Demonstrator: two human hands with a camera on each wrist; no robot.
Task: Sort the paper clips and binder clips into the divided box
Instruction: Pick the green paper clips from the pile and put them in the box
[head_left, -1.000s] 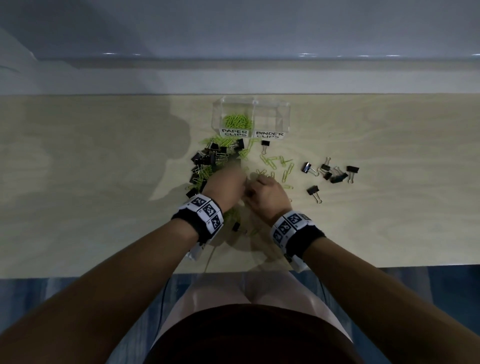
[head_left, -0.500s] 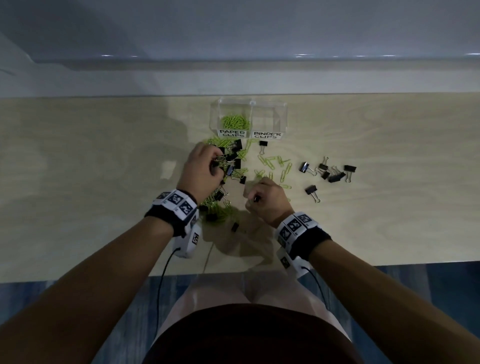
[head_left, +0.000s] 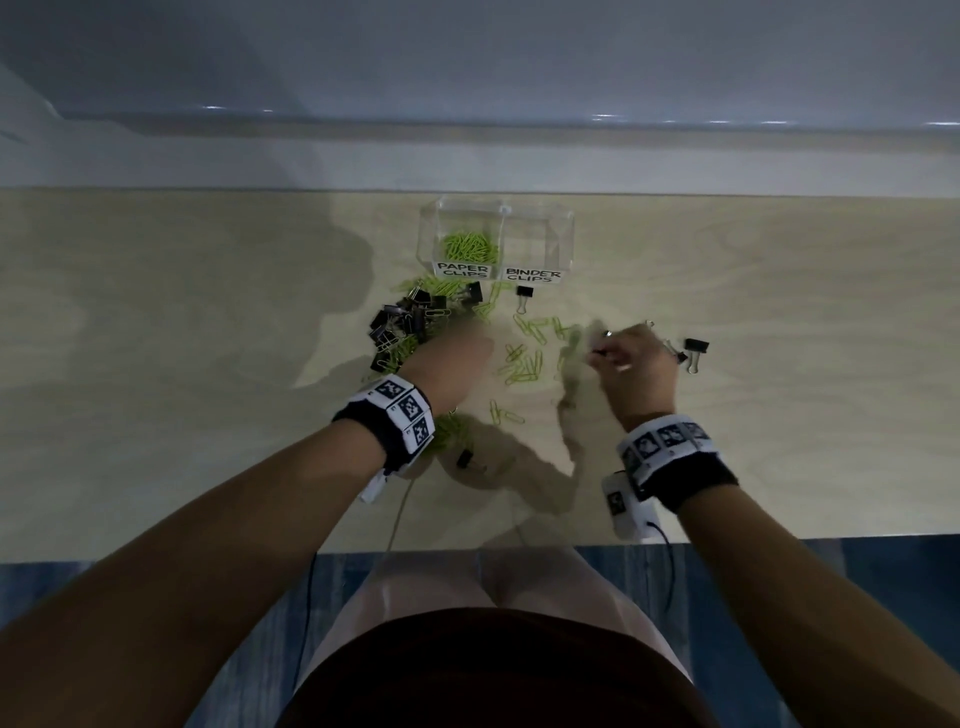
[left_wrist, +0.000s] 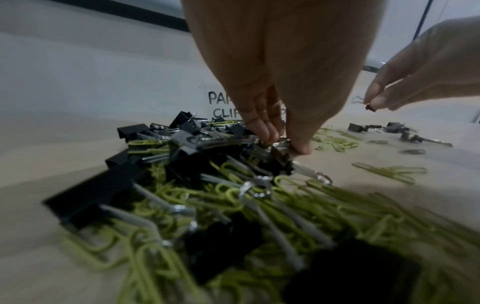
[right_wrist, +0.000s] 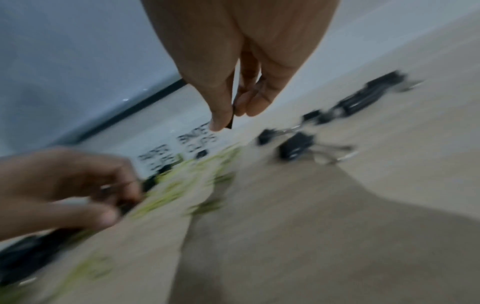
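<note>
On a pale wooden counter (head_left: 779, 312), a person sorts a spill of stationery into a clear divided box (head_left: 563, 234) set at the far edge, its halves labelled "PAPER CLIPS" and "BINDER CLIPS". Green paper clips already fill the left compartment (head_left: 470, 245); the right one looks empty from the head view.

Just before the box lies a mixed pile (head_left: 410, 327) of black binder clips and green paper clips, with loose paper clips (head_left: 527, 364) scattered to its right and a few binder clips (head_left: 695, 347) farther right.

Over the pile's near edge, the left hand (head_left: 457, 364) reaches down, its fingers (left_wrist: 265, 127) curled and pinching at the wire handles of a binder clip in the heap; whether it has a firm hold cannot be told. Raised off the counter, the right hand (head_left: 636, 364) pinches one small binder clip (left_wrist: 371, 107) between thumb and fingertips.

Binder clips appear light, rigid and springy, best taken by the black body or the folded wire handles, though handles can snag neighbours in a heap. Paper clips look feather-light, thin and slick, lying flat on the wood; they likely need a fingernail edge or a sweeping gather, and tend to tangle.
</note>
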